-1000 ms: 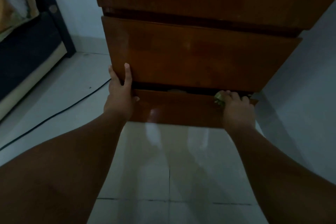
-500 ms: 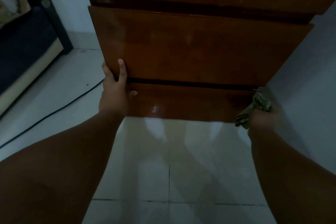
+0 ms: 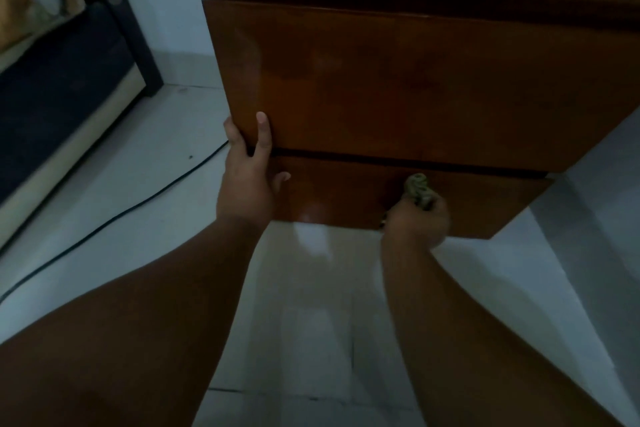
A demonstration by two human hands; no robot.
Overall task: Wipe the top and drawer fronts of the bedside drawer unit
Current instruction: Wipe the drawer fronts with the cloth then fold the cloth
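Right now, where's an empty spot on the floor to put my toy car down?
Bare tile floor lies between the two arms, below the bottom drawer front. Left, a black cable crosses the floor by the bed. The drawer front itself is crowded: left hand, right hand, cloth.

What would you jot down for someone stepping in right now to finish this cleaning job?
Left hand: bare, braced on the left edge of the drawer unit, fingers on the corner of the middle drawer front.
Right hand: closed on a bunched cloth, pressed against the bottom drawer front, right of its middle.
All drawers look shut.
Done: cannot tell which surfaces are already wiped; the top is out of view.
Left: finish the bottom front, then check the upper fronts and the top. Mind the cable on the floor to the left.
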